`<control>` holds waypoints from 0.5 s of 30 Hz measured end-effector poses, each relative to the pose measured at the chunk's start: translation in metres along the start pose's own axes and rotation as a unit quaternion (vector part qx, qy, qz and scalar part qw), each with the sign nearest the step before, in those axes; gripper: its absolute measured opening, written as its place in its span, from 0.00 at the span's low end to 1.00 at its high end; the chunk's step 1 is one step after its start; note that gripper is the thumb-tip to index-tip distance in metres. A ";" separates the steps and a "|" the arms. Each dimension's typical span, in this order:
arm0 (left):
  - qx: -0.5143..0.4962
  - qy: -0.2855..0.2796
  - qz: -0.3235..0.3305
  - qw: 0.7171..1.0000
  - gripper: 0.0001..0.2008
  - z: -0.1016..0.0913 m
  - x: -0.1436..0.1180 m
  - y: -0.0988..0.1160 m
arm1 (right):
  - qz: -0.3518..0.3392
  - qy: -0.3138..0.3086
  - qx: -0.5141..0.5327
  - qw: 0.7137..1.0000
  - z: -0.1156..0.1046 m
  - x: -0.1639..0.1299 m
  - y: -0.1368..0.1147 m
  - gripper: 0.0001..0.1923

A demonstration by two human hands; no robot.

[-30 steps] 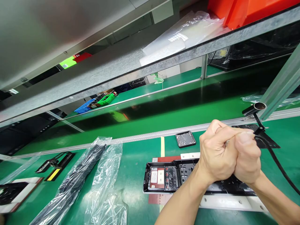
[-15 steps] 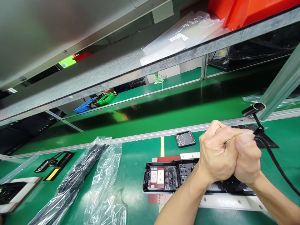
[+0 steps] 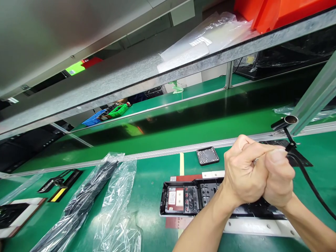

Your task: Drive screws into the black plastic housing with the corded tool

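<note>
My left hand (image 3: 244,171) and my right hand (image 3: 279,175) are closed and pressed together, raised over the right part of a long black plastic housing (image 3: 194,199). A tiny greyish bit shows between the fingers, but what they grip is hidden. A black cable (image 3: 309,178) runs from behind my right hand down to the right edge; whether the hand holds it I cannot tell. The housing lies open side up on a fixture with white blocks (image 3: 252,225) and a reddish-brown base plate (image 3: 178,222). My wrists and forearms cover much of its middle and right.
A black tray of small metal parts (image 3: 207,156) stands behind the housing. A black tubular holder (image 3: 285,122) rises behind my right hand. Clear plastic wrapping (image 3: 115,203) and a bagged dark part (image 3: 84,199) lie left. A metal shelf (image 3: 136,87) crosses overhead.
Both hands have shifted very slightly to the right, still clasped together. Nothing else has visibly moved.
</note>
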State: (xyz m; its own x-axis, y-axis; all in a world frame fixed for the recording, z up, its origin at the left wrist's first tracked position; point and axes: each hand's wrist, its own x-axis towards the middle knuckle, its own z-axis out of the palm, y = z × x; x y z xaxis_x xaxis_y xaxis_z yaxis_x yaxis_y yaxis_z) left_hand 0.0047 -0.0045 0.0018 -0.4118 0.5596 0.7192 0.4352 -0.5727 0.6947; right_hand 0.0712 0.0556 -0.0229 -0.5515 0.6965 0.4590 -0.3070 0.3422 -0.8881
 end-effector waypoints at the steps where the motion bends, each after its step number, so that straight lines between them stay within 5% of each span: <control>1: 0.000 -0.001 -0.001 1.000 0.10 0.000 0.000 0.000 | -0.003 0.002 0.000 1.000 0.000 0.000 0.000 0.32; 15: 0.014 0.000 -0.013 1.000 0.14 0.000 -0.001 -0.001 | -0.011 0.014 0.001 1.000 0.001 0.001 0.000 0.33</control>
State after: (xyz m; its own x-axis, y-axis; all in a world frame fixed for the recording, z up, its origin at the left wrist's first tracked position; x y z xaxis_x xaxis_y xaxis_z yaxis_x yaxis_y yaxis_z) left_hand 0.0046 -0.0052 0.0002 -0.4241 0.5742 0.7003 0.4463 -0.5404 0.7133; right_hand 0.0697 0.0560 -0.0225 -0.5231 0.7055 0.4782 -0.3208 0.3569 -0.8773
